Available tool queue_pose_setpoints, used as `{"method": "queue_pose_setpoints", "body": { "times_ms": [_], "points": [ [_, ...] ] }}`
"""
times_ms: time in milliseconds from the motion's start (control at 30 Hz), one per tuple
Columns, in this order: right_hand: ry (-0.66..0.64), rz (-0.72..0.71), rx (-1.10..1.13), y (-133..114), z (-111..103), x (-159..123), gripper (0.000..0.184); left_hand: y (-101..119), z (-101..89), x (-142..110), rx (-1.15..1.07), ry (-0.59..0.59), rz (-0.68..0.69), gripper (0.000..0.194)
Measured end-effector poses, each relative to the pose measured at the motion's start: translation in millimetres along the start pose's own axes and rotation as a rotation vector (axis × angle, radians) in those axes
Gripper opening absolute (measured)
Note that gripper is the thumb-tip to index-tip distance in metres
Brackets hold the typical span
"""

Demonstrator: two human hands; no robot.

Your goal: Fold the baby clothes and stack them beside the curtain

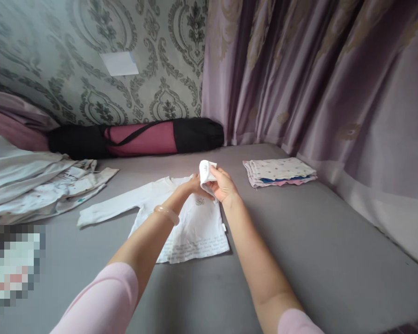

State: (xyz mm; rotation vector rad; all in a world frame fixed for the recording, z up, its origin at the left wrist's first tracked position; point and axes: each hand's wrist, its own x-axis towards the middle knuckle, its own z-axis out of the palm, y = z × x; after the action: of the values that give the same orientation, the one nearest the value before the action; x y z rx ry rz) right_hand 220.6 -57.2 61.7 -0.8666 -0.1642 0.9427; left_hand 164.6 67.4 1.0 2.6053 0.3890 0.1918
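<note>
A small white long-sleeved shirt (195, 227) lies flat on the grey bed (299, 260), its left sleeve stretched out to the left. Above its chest, both my hands meet on the shirt's right sleeve (205, 170), which is folded up into a small white wad. My right hand (223, 185) is closed around the sleeve from the right. My left hand (192, 185) pinches it from the left; a pale bangle sits on that wrist.
A stack of folded small clothes (280, 171) sits to the right near the purple curtain (316, 79). A heap of loose white garments (38, 185) lies at the left. A black and pink rolled bag (139, 137) rests against the patterned wall.
</note>
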Motion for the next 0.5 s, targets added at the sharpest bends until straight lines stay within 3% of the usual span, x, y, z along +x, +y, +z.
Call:
{"method": "queue_pose_setpoints", "body": {
  "times_ms": [67,167,233,367,500],
  "points": [
    [0.035,-0.01,0.014,1,0,0,0.006,-4,-2.4,-9,-0.029,-0.01,0.038,0.062],
    [0.055,-0.04,0.026,3,4,-1,0.007,-13,-9.8,-24,-0.047,-0.011,0.037,0.043],
    [0.046,-0.049,0.031,5,7,-3,0.01,-18,-15.9,-33,-0.036,0.043,-0.024,0.035],
    [0.075,-0.068,0.036,4,11,-6,0.009,-24,-27.1,-52,-0.065,0.181,-0.16,0.045],
    [0.131,-0.154,-0.002,2,12,-6,0.007,-21,-34.9,-73,-0.312,0.252,-0.313,0.041]
  ]
}}
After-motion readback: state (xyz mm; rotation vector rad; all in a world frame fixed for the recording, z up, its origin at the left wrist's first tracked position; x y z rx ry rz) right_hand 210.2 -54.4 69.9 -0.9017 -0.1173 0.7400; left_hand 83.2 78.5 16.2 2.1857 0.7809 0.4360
